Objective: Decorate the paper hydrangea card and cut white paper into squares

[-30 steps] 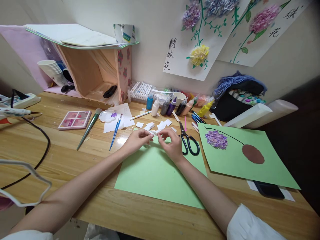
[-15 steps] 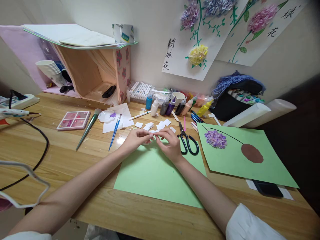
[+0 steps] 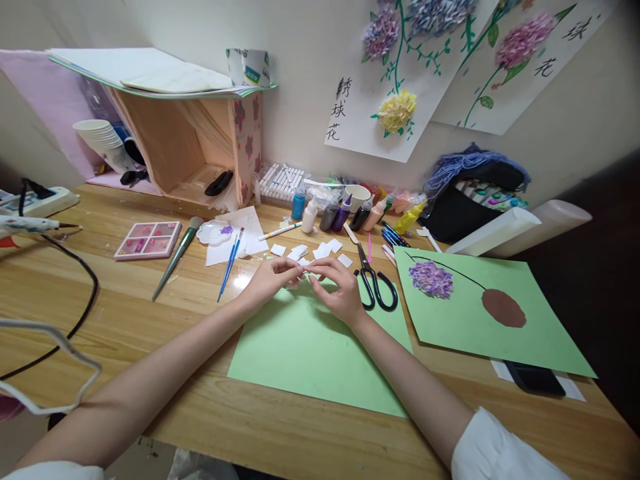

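Observation:
My left hand and my right hand meet fingertip to fingertip over a green sheet of paper. Both are closed in a pinch around something tiny, mostly hidden by the fingers; I cannot make out what it is. Just beyond the fingers lie several small white paper pieces. Black-handled scissors rest beside my right hand, partly on the green sheet. Off to the right is another green sheet bearing a purple paper flower, a thin dark line and a brown oval.
Paint bottles stand in a row behind the paper pieces. On the left are blue paintbrushes, a large green-handled brush, a pink palette and a glue gun with a black cord. A phone lies under the right sheet.
The fingertips of both hands have shifted slightly, and the right thumb and forefinger sit a little differently. Everything else stays where it was.

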A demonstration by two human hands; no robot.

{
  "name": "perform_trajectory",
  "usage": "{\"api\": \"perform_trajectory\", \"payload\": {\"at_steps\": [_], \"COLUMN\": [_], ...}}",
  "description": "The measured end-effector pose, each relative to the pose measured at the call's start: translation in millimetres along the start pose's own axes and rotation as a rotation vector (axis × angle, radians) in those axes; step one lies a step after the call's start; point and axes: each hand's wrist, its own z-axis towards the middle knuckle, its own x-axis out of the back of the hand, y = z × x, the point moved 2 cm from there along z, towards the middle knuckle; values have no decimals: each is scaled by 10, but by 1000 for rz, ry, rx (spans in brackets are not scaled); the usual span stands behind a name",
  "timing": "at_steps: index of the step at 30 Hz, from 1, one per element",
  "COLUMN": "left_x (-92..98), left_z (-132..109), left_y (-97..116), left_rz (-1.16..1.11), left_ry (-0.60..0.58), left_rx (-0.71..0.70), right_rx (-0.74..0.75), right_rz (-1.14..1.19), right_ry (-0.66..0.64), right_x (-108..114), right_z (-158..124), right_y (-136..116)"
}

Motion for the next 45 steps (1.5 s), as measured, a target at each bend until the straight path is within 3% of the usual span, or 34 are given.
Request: {"api": "perform_trajectory", "payload": {"at_steps": [8, 16, 24, 33, 45], "left_x": [-5, -12, -22, -48, -47], "left_z": [9, 19, -48, -98, -89], "left_y": [12, -75, -23, 16, 15], "left_rz": [41, 66, 394, 558, 537], "left_ry": [6, -10, 28, 44, 48], "left_rx": [-31, -110, -289, -364, -364], "right_rx": [-35, -235, -362, -407, -445], "right_rz": [50, 150, 171, 210, 256], "right_ry": [-15, -7, -3, -13, -44], "right_x": [-7, -54, -120, -125, -118], "right_z": [-18, -4, -29, -37, -33], "right_y": [35, 57, 118, 120, 121]}}
